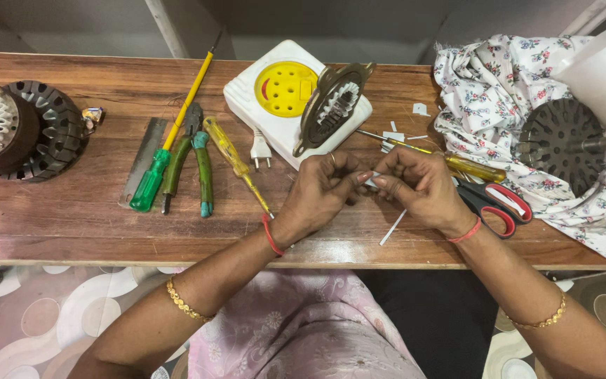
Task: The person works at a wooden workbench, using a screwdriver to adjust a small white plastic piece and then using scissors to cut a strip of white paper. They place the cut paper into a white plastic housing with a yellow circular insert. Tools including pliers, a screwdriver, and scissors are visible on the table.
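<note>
White paper strip (373, 180), lying left-to-right, is pinched at both ends between the left hand (320, 193) and right hand (419, 188) fingertips.

You sit at a long wooden worktop (57, 224), its reddish-brown boards running across your view, the grain glossy where light falls on the near edge. Behind the worktop you see a plain grey wall (387, 21), dim and unlit, with a pale slanted bar (166, 28) leaning across it at upper left. Below the worktop's front edge, the floor (43, 316) shows a covering patterned with large cream and beige circles, visible on both sides of you.
</note>
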